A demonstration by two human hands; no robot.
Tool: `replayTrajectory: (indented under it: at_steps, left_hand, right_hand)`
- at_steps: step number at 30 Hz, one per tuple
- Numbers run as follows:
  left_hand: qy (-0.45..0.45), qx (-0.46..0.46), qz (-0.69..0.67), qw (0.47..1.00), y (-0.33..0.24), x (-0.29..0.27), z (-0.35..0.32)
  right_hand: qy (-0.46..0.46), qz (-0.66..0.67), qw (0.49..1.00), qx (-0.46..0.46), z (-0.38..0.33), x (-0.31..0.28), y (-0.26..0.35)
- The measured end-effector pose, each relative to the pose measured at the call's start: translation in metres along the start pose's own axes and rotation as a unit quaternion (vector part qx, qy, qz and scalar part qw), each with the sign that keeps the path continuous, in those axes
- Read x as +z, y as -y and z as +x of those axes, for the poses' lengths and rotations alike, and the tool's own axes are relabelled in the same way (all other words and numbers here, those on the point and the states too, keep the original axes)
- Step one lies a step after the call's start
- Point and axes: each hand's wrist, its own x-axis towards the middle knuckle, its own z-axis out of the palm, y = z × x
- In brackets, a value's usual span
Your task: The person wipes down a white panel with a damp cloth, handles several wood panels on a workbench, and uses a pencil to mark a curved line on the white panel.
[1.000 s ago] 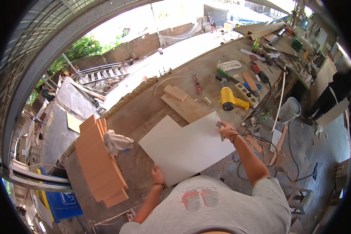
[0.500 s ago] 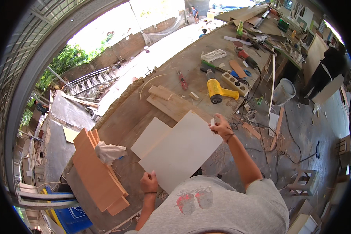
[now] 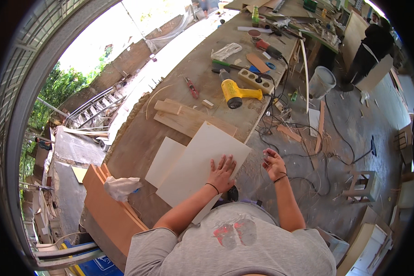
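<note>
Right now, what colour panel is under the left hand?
The panel is white, clearest in the head view.

Table [image 3: 133, 154]: matt, scuffed top; left edge rough and ragged.
Near left corner: brown boards [image 3: 108, 202], wood-look, smooth, low sheen; white rag [image 3: 121, 188], crumpled matt cloth.
Toward near edge: white panels [image 3: 188, 172], smooth, matt, core material unclear.
Beyond these: pale plank [image 3: 193, 123], matt grained wood.
Near right edge: yellow heat gun [image 3: 231, 92], smooth plastic, metal nozzle; socket strip [image 3: 248, 78], hard plastic.

Yellow heat gun [image 3: 234, 91], white power strip [image 3: 256, 81], grey bucket [image 3: 322, 83]
</note>
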Motion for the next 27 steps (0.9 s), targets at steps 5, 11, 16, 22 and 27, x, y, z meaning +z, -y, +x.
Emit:
replayTrajectory:
  at_steps: [5,11,16,22,27]
  left_hand:
    - [-0.038,0.046,0.024,0.998,-0.009,0.020,-0.001]
    - [-0.130,0.017,-0.078,0.988,0.031,0.025,0.000]
    - [-0.168,-0.133,0.022,0.977,0.073,0.019,-0.006]
    - [-0.155,-0.155,0.041,0.975,0.069,0.013,-0.004]
    - [-0.145,-0.157,0.052,0.975,0.072,0.012,-0.007]
  right_hand:
    - [-0.031,-0.082,0.996,-0.001,-0.014,-0.023,-0.003]
    - [-0.081,-0.491,0.803,-0.329,-0.019,-0.020,-0.035]
    - [0.047,-0.600,0.689,-0.404,-0.057,0.001,-0.074]
    - [0.244,-0.713,0.586,-0.296,-0.075,0.035,-0.088]
    - [0.126,-0.700,0.517,-0.476,-0.004,0.014,-0.062]
